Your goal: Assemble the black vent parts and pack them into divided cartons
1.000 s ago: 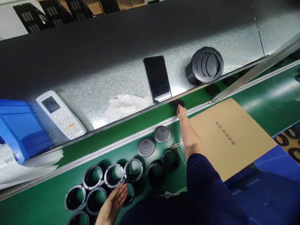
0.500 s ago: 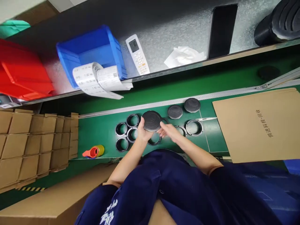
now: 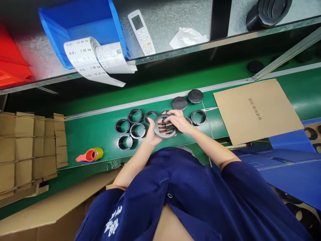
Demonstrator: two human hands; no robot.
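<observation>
Left hand [image 3: 151, 134] cups the near-left rim of a round black vent part [image 3: 165, 126], fingers curled shut on it; the right hand [image 3: 180, 121] pinches its far-right edge, its fingers hiding some slats. Both hold it just above the green table [image 3: 92, 132], over loose black rings [image 3: 130, 127]. Beside them on the right lies a cardboard sheet [image 3: 253, 110] with small print too fine to read. Paper labels [image 3: 90, 60] hanging from a blue bin [image 3: 75, 20] read "7.82 kg".
</observation>
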